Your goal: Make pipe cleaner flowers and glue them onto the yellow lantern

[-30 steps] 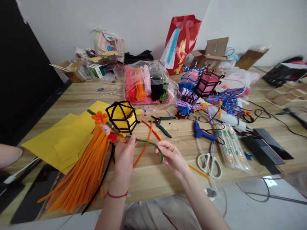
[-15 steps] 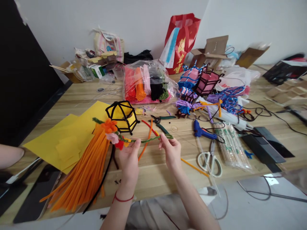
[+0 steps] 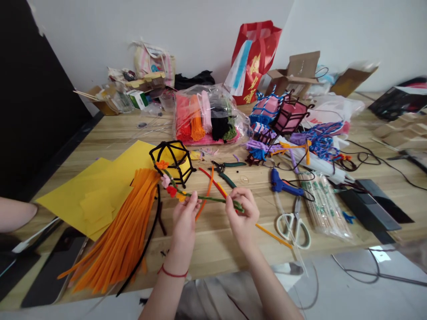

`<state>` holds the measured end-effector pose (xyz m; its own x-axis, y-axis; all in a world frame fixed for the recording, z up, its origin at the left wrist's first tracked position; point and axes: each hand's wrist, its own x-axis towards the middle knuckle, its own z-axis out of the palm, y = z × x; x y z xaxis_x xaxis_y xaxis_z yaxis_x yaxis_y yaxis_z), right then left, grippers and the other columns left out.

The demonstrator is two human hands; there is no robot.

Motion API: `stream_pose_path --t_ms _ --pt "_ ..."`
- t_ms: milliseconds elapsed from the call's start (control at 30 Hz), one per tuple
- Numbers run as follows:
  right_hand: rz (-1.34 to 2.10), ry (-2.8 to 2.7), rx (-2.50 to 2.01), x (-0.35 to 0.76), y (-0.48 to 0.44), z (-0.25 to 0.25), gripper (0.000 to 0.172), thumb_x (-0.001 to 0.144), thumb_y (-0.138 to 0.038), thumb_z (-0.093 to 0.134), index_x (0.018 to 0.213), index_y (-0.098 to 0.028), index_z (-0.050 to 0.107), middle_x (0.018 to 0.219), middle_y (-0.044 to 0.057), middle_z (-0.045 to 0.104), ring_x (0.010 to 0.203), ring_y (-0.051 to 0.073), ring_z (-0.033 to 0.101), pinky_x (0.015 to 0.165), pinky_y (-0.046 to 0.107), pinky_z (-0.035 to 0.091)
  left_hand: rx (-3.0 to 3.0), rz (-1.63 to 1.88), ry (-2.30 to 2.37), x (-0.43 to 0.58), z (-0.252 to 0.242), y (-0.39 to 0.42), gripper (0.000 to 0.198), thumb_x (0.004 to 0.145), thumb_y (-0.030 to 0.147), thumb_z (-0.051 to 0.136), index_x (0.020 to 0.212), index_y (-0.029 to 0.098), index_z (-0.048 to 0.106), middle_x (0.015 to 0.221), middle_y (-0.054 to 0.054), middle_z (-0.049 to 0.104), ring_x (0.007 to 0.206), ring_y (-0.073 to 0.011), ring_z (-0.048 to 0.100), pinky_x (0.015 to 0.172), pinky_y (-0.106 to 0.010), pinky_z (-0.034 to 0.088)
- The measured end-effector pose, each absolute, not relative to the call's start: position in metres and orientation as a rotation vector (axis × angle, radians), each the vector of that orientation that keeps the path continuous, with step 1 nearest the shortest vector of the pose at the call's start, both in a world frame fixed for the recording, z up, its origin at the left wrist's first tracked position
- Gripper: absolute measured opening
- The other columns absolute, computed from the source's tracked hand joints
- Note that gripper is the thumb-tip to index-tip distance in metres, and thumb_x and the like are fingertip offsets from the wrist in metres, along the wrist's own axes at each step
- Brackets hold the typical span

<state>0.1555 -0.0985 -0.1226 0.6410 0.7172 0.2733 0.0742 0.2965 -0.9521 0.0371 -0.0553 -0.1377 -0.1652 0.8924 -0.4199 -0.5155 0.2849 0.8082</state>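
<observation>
A green pipe-cleaner stem [image 3: 213, 199] stretches between my two hands above the table. Small orange, pink, red and yellow flowers [image 3: 171, 191] run along its left part. My left hand [image 3: 185, 215] pinches it beside the yellow flower. Near the stem's right end, my right hand [image 3: 242, 214] has its fingers closed on it. Just beyond the flowers sits a black-framed lantern [image 3: 172, 163] with yellow sides. A thick bundle of orange pipe cleaners [image 3: 123, 240] lies left of my left hand. Loose red and orange pipe cleaners [image 3: 209, 189] lie under the stem.
Yellow sheets [image 3: 96, 195] lie left. Green-handled pliers [image 3: 230, 171] rest beyond my right hand; a blue glue gun [image 3: 287, 184], scissors [image 3: 293, 224] and wrapped sticks [image 3: 323, 204] are to the right. Behind are a bag of pipe cleaners [image 3: 210, 115] and pink lanterns [image 3: 290, 114]. Another person's arm [image 3: 16, 214] shows at left.
The flowered end of the stem has swung and now slants more steeply. My right hand has shifted slightly right and down, its fingers curling further round the stem's end. The view has moved slightly.
</observation>
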Motion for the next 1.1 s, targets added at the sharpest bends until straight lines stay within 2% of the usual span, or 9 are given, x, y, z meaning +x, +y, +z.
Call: stream_pose_path --t_ms 200,400,600,733,800,900,1000,1033,1100 --pt "0.636 -0.512 -1.064 0.156 -0.085 -0.124 0.029 0.080 -0.036 0.071 0.069 -0.024 0.047 0.073 -0.003 0.058 0.048 0.009 0.046 0.048 0.025 0.040 0.352 1.232 1.110 0.052 -0.134 -0.068 0.052 0.042 0.041 0.097 0.065 0.016 0.058 0.065 0.003 0.062 0.065 -0.0101 0.062 0.067 -0.024 0.046" --pt "0.653 -0.365 -1.024 0.162 -0.076 -0.128 0.028 0.073 -0.036 0.079 0.080 -0.024 0.055 0.074 -0.003 0.064 0.053 0.010 0.056 0.053 0.025 0.048 0.318 1.245 1.091 0.060 -0.134 -0.073 0.050 0.046 0.040 0.097 0.070 0.015 0.062 0.067 0.004 0.063 0.067 -0.0089 0.061 0.071 -0.024 0.046" --pt "0.547 -0.473 -1.028 0.163 -0.086 -0.129 0.021 0.083 -0.036 0.073 0.072 -0.024 0.061 0.073 -0.003 0.065 0.052 0.010 0.055 0.053 0.026 0.047 0.240 1.208 1.068 0.059 -0.133 -0.074 0.046 0.049 0.038 0.096 0.067 0.016 0.060 0.066 0.004 0.064 0.064 -0.0086 0.061 0.070 -0.024 0.046" --pt "0.488 -0.652 -1.065 0.169 -0.099 -0.123 0.016 0.078 -0.031 0.081 0.068 -0.023 0.071 0.080 0.003 0.073 0.062 0.015 0.062 0.064 0.031 0.051 0.183 1.179 1.044 0.055 -0.130 -0.073 0.044 0.050 0.033 0.097 0.066 0.016 0.060 0.068 0.003 0.064 0.067 -0.0093 0.063 0.070 -0.023 0.046" --pt "0.619 -0.735 -1.031 0.172 -0.102 -0.119 0.019 0.078 -0.035 0.080 0.066 -0.022 0.072 0.087 0.007 0.077 0.062 0.017 0.064 0.062 0.033 0.053 0.161 1.157 1.033 0.054 -0.130 -0.072 0.041 0.052 0.029 0.096 0.066 0.016 0.060 0.068 0.003 0.063 0.068 -0.0090 0.063 0.069 -0.022 0.045" --pt "0.932 -0.772 -0.919 0.172 -0.100 -0.113 0.036 0.085 -0.047 0.070 0.062 -0.020 0.064 0.084 0.006 0.078 0.039 0.008 0.050 0.039 0.025 0.041 0.128 1.103 1.020 0.054 -0.130 -0.070 0.035 0.058 0.024 0.094 0.068 0.016 0.061 0.067 0.003 0.062 0.065 -0.0090 0.061 0.066 -0.022 0.045" --pt "1.029 -0.759 -0.894 0.171 -0.098 -0.109 0.051 0.092 -0.054 0.057 0.055 -0.019 0.053 0.071 0.002 0.073 0.030 0.003 0.030 0.031 0.020 0.027 0.104 1.063 1.018 0.054 -0.130 -0.070 0.030 0.064 0.021 0.091 0.068 0.015 0.061 0.066 0.002 0.061 0.063 -0.0097 0.060 0.064 -0.023 0.045" --pt "1.028 -0.761 -0.897 0.171 -0.098 -0.108 0.050 0.094 -0.054 0.055 0.058 -0.019 0.056 0.072 0.001 0.073 0.031 0.003 0.031 0.031 0.020 0.028 0.101 1.062 1.021 0.053 -0.130 -0.070 0.030 0.065 0.021 0.090 0.068 0.015 0.061 0.066 0.001 0.061 0.063 -0.0097 0.060 0.064 -0.023 0.045" --pt "1.022 -0.784 -0.907 0.174 -0.101 -0.108 0.035 0.092 -0.050 0.060 0.075 -0.020 0.069 0.087 0.004 0.075 0.039 0.005 0.045 0.036 0.021 0.036 0.098 1.084 1.037 0.052 -0.131 -0.071 0.031 0.064 0.022 0.091 0.068 0.015 0.061 0.066 0.001 0.062 0.064 -0.0093 0.060 0.065 -0.023 0.045"
